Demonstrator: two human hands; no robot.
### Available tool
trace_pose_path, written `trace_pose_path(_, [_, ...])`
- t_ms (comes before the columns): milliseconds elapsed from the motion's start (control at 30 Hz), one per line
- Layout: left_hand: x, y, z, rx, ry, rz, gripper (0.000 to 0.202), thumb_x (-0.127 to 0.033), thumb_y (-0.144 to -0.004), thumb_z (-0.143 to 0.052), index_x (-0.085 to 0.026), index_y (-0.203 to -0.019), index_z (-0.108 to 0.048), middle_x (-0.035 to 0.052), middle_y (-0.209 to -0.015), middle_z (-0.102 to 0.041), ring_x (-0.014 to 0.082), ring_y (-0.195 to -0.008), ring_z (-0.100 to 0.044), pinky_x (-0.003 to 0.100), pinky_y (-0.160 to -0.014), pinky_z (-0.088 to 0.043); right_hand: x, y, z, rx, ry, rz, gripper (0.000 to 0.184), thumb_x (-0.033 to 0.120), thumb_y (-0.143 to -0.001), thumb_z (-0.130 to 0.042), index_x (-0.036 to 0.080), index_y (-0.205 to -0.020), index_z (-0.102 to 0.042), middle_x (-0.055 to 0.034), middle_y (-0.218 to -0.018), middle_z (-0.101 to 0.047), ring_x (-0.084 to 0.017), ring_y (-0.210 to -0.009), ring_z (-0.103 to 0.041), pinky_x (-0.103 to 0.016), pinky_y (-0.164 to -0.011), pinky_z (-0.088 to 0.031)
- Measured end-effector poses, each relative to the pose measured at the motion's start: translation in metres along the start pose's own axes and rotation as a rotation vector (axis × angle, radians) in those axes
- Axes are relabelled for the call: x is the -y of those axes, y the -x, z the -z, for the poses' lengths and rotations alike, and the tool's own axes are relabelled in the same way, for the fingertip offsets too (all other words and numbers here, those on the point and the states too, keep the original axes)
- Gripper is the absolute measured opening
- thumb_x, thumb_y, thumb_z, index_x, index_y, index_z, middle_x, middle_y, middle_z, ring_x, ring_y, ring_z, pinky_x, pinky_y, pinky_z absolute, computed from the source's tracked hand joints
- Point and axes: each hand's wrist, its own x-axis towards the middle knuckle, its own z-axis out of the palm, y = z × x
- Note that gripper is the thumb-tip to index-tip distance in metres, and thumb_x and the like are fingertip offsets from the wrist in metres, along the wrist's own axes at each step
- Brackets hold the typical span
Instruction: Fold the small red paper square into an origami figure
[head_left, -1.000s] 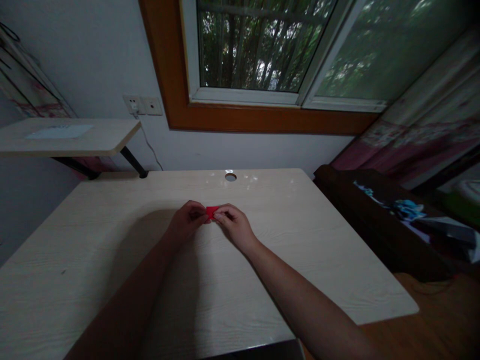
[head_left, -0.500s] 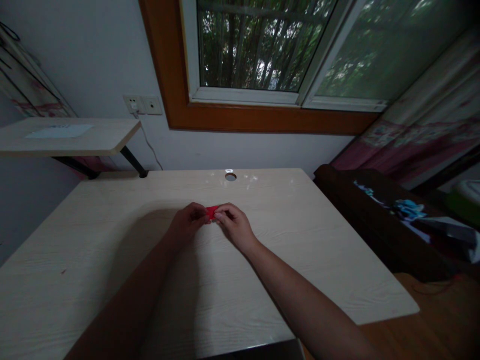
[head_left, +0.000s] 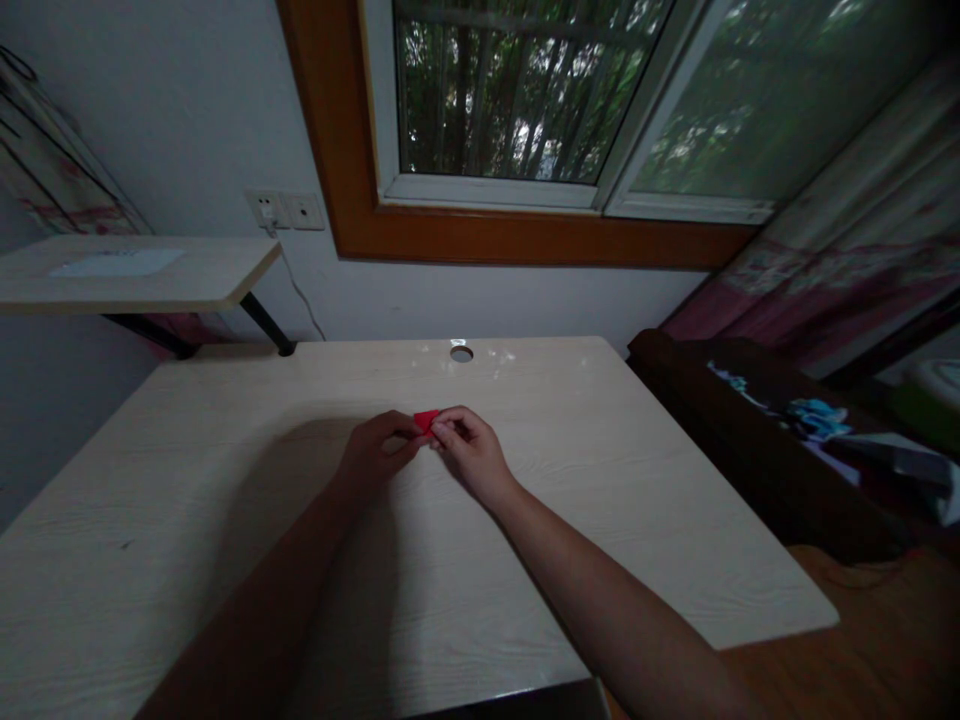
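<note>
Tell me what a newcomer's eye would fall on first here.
Probably the small bright red piece, pinched between the left hand and right hand over the pale wood-grain desk. Next might come the sliding window at the top, with greenery outside, and its orange-brown surround.

Pale sheet [head_left: 118,263] on raised shelf [head_left: 217,272]; sockets [head_left: 304,211] beside brown window frame [head_left: 360,230]

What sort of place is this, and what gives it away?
Probably a room in a home, perhaps a study or bedroom: a pale desk with a raised shelf, a wood-framed window above it, and a floral curtain on the right.
</note>
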Motion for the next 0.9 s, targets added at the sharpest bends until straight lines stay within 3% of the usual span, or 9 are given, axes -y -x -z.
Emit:
trace_pose_path(133, [-0.0009,-0.0002,0.0000,-0.019,-0.069,-0.046,0.010,-0.029,-0.082,-0.069,-0.020,-0.085,-0.067,0.0030,-0.080,-0.072,0.0154,-0.072,-0.068,0.026,-0.071,-0.054,0.0006,0.0005,-0.0005,-0.007,0.000,0.010,0.022,0.042,-0.086,-0.067,0.022,-0.093,-0.064,-0.0003,-0.071,-0.066,-0.015,-0.067,-0.063,-0.030,-0.068,-0.053])
trace_pose_path(300, [-0.0046,-0.0011,-0.0005,-0.038,-0.088,-0.051,0.007,-0.025,-0.082,-0.068,-0.019,-0.085,-0.067,0.0031,-0.080,-0.071,0.0153,-0.072,-0.067,0.026,-0.072,-0.053,-0.0025,-0.0007,-0.0020,-0.039,-0.070,0.022,0.025,0.040,-0.084,-0.070,0.024,-0.102,-0.062,-0.0018,-0.087,-0.068,-0.014,-0.068,-0.064,-0.029,-0.066,-0.054])
trace_pose_path(467, [-0.0039,-0.0011,-0.0021,-0.038,-0.061,-0.016,0.006,-0.023,-0.082,-0.068,-0.019,-0.087,-0.067,0.0025,-0.081,-0.071,0.0154,-0.073,-0.068,0.026,-0.073,-0.053,-0.0036,0.0000,-0.0011,-0.027,-0.001,0.030,0.026,0.038,-0.084,-0.069,0.025,-0.105,-0.062,0.0007,-0.076,-0.066,-0.015,-0.068,-0.064,-0.029,-0.070,-0.054])
trace_pose_path(667, [-0.0010,0.0002,-0.0021,-0.040,-0.044,-0.010,0.010,-0.027,-0.082,-0.068,-0.019,-0.089,-0.066,0.0030,-0.083,-0.073,0.0158,-0.073,-0.069,0.026,-0.073,-0.055,-0.0005,0.0007,0.0004,0.008,0.046,0.066,0.015,0.036,-0.086,-0.068,0.023,-0.092,-0.066,-0.0013,-0.080,-0.065,-0.014,-0.071,-0.062,-0.029,-0.071,-0.052])
trace_pose_path(900, [-0.0025,0.0013,-0.0011,-0.052,-0.096,-0.068,0.008,-0.024,-0.087,-0.062,-0.018,-0.089,-0.066,0.0035,-0.082,-0.073,0.0143,-0.072,-0.070,0.023,-0.070,-0.055,-0.0006,0.0001,0.0003,0.017,0.013,0.076,0.014,0.036,-0.087,-0.068,0.023,-0.091,-0.066,-0.0020,-0.084,-0.066,-0.014,-0.071,-0.062,-0.029,-0.069,-0.051])
